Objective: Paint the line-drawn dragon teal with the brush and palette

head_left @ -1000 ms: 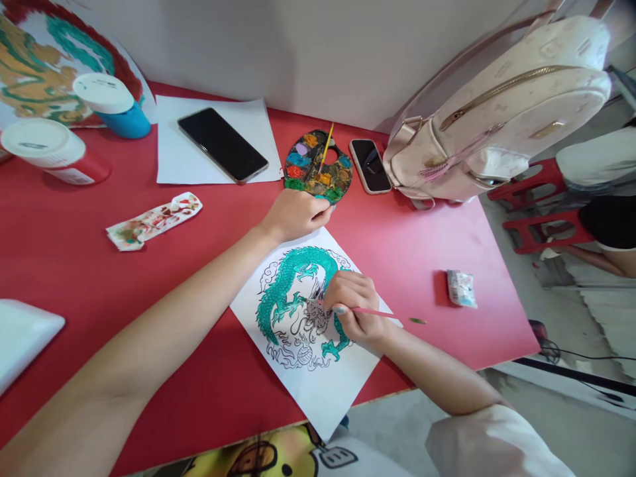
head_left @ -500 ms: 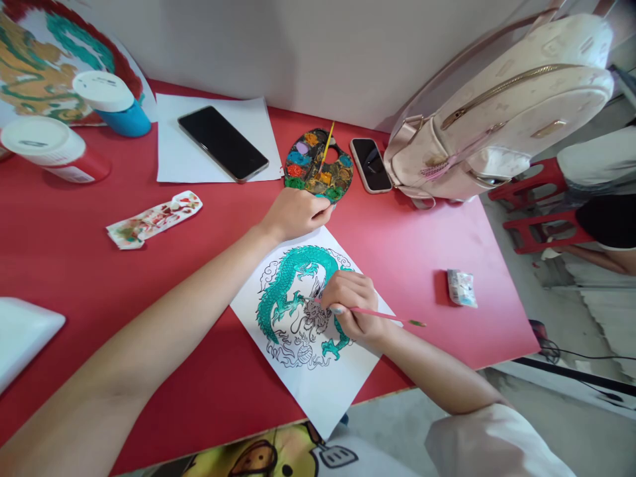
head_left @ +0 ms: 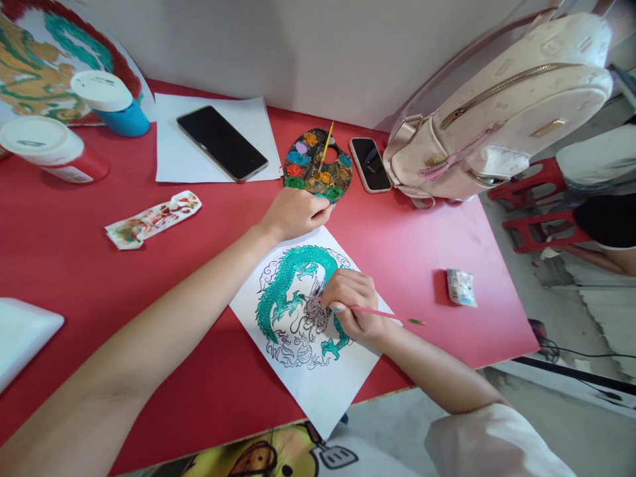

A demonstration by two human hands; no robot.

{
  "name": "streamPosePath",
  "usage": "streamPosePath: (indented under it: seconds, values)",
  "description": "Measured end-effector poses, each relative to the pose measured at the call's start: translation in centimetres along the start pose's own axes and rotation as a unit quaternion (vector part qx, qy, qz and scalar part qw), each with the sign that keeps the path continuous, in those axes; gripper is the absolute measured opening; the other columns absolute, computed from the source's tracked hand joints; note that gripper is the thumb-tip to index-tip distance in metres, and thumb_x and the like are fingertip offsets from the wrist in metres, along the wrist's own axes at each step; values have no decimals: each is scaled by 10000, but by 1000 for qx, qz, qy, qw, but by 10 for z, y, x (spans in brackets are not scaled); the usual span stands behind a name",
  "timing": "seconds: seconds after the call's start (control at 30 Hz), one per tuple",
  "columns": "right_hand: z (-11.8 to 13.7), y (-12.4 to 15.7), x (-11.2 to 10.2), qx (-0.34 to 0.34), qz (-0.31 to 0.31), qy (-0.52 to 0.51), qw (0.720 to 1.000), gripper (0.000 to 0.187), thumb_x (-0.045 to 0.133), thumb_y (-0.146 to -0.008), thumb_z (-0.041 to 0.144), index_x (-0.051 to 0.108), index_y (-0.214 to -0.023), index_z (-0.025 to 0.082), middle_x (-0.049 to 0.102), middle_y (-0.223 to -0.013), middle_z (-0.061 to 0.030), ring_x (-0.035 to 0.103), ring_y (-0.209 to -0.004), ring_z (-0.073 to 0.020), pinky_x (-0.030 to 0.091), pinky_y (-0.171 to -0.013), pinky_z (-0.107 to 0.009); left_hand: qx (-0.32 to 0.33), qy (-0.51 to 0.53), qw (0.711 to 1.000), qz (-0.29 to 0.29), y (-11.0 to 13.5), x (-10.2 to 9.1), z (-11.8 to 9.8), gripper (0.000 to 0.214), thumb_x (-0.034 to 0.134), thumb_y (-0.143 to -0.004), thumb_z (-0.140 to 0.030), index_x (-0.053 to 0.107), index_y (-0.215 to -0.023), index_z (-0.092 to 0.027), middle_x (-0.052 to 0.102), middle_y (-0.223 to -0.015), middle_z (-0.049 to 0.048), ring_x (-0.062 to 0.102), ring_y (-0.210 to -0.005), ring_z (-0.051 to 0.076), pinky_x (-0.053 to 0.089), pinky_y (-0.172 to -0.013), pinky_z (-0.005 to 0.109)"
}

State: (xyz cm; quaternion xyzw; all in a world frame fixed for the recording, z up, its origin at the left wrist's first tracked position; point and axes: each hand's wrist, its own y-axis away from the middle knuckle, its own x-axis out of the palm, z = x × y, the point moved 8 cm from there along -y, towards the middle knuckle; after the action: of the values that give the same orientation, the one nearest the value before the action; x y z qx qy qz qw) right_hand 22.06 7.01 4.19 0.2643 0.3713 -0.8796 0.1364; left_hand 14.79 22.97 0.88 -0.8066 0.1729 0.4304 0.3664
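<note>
A white sheet with a dragon outline [head_left: 308,351], partly filled in teal, lies on the red table [head_left: 209,225]. My right hand [head_left: 352,305] is closed round a thin pink paintbrush [head_left: 382,314], whose tip touches the middle of the dragon. My left hand [head_left: 295,213] rests curled on the sheet's far corner, fingers pressed down beside a paint palette [head_left: 318,167] with a yellow brush across it.
A black phone [head_left: 222,144] lies on white paper at the back; a second phone [head_left: 370,165] sits by a cream backpack [head_left: 497,112]. Red [head_left: 50,149] and blue [head_left: 112,105] paint jars stand far left. A stained rag [head_left: 153,219] and a small packet [head_left: 461,287] lie loose.
The brush handle has tilted slightly while my right hand makes small strokes on the dragon's middle. My left hand stays where it was.
</note>
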Motion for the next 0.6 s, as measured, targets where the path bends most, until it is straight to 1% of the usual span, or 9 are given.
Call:
streamPosePath:
  seconds: [0.13, 0.3, 0.4, 0.53, 0.6]
  values:
    - [1, 1, 0, -6, -3, -8, 1000, 453, 327, -1158, 356, 577, -800, 235, 626, -647, -10, 549, -569, -170, 420, -587, -317, -2, 1, 1000, 2, 0, 0, 0, 419, 462, -1001, -316, 679, -655, -225, 661, -582, 58, 552, -547, 184, 208, -556, 366]
    - [-1, 2, 2, 3, 10, -1, 1000, 470, 311, -1155, 360, 610, -817, 230, 632, -652, -19, 556, -576, -178, 441, -604, -325, -3, 8, 1000, 0, 0, 0, 0, 421, 465, -1008, -322, 673, -655, -226, 655, -577, 52, 546, -542, 182, 210, -559, 369]
    - [1, 2, 1, -9, 9, 1, 1000, 476, 307, -1156, 362, 608, -810, 231, 633, -640, -17, 564, -580, -177, 431, -594, -324, -2, 6, 1000, 1, 0, 0, 0, 425, 463, -1011, -321, 675, -656, -225, 662, -585, 55, 550, -545, 182, 211, -560, 367]
    - [-1, 2, 2, 0, 9, -5, 1000, 452, 315, -1158, 354, 589, -819, 233, 653, -661, -18, 557, -579, -174, 433, -601, -321, -7, 9, 1000, 8, -1, 0, 1, 414, 474, -1001, -326, 669, -649, -226, 653, -580, 56, 554, -551, 186, 210, -562, 370]
    - [1, 2, 2, -10, 9, -6, 1000, 450, 321, -1158, 360, 591, -821, 234, 648, -654, -15, 557, -578, -175, 427, -597, -323, -10, 13, 1000, 9, 0, 0, 1, 411, 476, -996, -323, 657, -639, -227, 642, -570, 54, 548, -546, 187, 209, -560, 371]
